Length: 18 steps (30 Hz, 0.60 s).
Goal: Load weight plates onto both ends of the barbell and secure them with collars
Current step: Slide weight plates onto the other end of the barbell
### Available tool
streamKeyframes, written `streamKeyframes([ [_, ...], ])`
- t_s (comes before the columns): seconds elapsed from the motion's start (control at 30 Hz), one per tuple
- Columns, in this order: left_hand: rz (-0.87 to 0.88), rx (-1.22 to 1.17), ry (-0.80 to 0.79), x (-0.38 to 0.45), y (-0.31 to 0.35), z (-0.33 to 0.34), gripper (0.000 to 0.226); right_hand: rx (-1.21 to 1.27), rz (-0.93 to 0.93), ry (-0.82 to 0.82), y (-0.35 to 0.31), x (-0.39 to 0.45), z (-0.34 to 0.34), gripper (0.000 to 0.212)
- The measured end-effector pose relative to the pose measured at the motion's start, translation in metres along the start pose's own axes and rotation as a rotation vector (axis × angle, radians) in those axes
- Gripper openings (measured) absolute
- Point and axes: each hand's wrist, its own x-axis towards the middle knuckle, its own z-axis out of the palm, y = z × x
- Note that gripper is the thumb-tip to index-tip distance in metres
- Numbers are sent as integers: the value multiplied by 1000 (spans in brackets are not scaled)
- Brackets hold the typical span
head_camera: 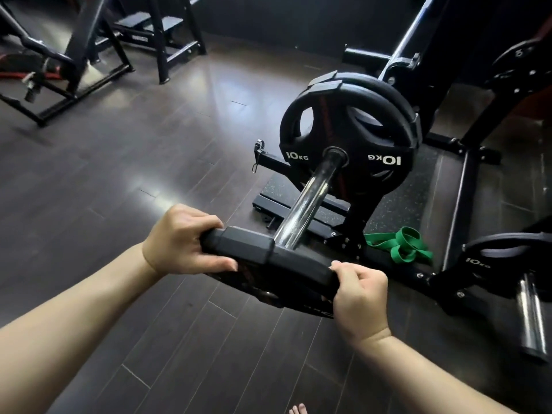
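Dark plank floor, gym frames far. Near: left hand and right hand gripping black plate at chrome barbell sleeve, loaded 10 kg plates farther along.

Green band on speckled mat — black machine frames on dark wood floor.
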Motion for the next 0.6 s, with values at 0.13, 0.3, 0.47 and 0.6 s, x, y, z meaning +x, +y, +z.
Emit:
streamKeyframes([
  [0.13, 31, -7, -14, 16, -17, 5, 86, -16, 78, 50, 0, 1, 5, 41],
  [0.3, 31, 7, 3, 22, -28, 11, 87, -24, 102, 84, -3, 2, 6, 40],
  [0.47, 75, 33, 55, 16, -25, 15, 90, -65, 9, 123, 6, -15, 8, 41],
  [0.6, 83, 55, 100, 25, -28, 22, 89, 9, 42, 161, 11, -12, 9, 41],
])
